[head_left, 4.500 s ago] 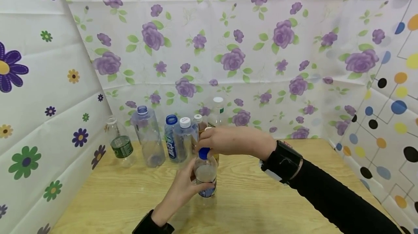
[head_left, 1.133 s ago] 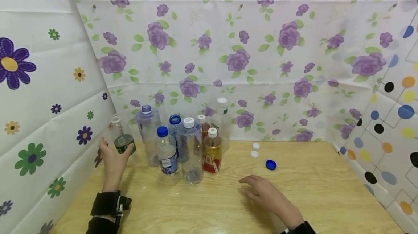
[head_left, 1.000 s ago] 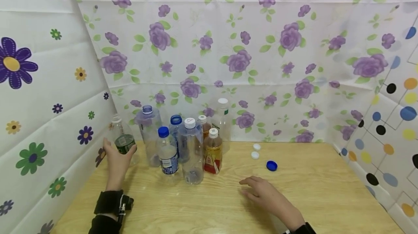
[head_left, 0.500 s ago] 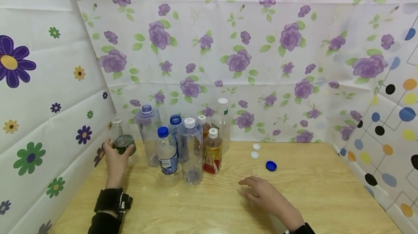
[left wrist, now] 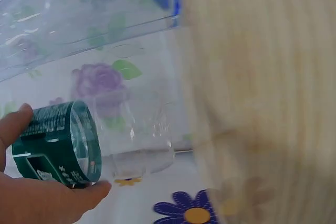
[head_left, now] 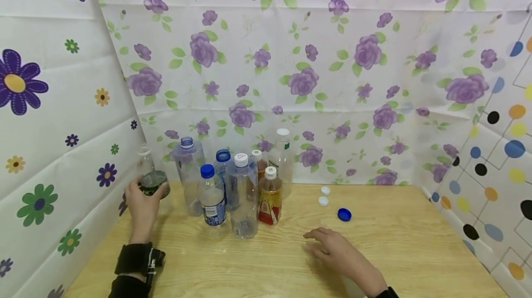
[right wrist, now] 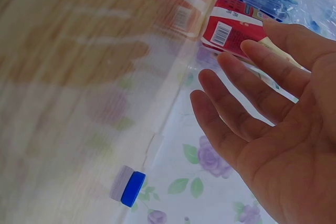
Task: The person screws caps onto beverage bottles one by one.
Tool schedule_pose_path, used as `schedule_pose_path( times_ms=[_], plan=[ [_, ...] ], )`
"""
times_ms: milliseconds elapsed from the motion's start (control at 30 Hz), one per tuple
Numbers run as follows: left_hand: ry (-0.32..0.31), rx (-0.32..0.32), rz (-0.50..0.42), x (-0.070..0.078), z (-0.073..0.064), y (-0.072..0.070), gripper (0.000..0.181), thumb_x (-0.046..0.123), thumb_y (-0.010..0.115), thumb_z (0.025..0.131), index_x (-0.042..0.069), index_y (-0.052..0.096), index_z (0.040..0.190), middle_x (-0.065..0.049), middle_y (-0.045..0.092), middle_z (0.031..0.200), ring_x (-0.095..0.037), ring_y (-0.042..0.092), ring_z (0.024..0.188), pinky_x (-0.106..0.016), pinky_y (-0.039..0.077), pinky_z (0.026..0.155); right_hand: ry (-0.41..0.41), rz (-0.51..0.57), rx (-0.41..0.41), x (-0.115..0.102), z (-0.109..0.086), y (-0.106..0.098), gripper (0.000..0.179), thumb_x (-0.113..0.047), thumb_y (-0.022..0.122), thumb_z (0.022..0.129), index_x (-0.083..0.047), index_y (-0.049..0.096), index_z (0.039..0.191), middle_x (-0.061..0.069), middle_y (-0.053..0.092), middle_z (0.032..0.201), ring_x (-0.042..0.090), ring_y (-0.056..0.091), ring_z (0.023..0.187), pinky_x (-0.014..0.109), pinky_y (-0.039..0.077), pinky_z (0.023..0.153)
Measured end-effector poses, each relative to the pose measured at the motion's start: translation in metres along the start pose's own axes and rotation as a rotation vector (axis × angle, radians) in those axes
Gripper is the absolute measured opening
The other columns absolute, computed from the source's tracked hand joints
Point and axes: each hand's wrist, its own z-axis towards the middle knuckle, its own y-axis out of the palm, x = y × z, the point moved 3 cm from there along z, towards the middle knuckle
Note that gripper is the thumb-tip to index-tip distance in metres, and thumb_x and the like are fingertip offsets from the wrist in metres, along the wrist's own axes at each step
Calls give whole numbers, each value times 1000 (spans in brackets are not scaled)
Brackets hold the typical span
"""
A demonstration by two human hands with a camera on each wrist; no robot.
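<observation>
At ten o'clock from the empty, loosely spread right hand, the left hand, fingers curled, grips a roughly upright, green-labelled bottle.

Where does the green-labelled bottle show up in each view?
Head: the green-labelled bottle is at the left, below mid-height, held in the left hand.
Left wrist: lower left, its green label nearest the hand.
Right wrist: not in it.
Shared landmark: the purple-rose backdrop, visible in all three views.
</observation>
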Motion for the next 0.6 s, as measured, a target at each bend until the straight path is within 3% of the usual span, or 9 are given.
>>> schedule_pose_path(
  times_ms=[133,233,467,533,600],
  plan=[
    [34,27,-27,22,-3,-5,77,26,78,92,-7,35,148,-32,36,143,-46,38,132,-60,40,108,27,2,-10,1,-1,-1,28,-16,66,101,-3,67,126,13,67,124,32,68,110,43,62,88],
    [34,23,-57,40,-8,-13,80,25,79,91,-4,32,150,-29,36,147,-44,40,136,-60,44,108,43,-6,-13,1,-2,-2,30,-16,67,100,-4,67,127,12,67,125,31,67,112,43,62,89],
    [5,-18,-71,83,-26,-45,87,30,79,91,5,26,154,-22,37,157,-42,40,143,-60,45,110,50,-27,-7,2,-1,-3,31,-16,67,100,-5,67,129,12,67,127,30,66,115,44,60,92],
    [-5,-36,-56,96,-33,-55,87,34,79,90,10,26,155,-18,40,157,-38,42,142,-53,46,110,47,-29,-7,2,-1,-3,30,-16,68,100,-5,67,128,12,67,127,30,66,115,44,60,93],
    [-3,-73,-50,110,-41,-63,85,35,79,90,13,27,155,-17,41,155,-35,46,138,-37,50,106,44,-30,-12,2,-1,-3,31,-16,68,100,-5,67,128,12,67,126,30,66,115,44,60,92]
  ],
)
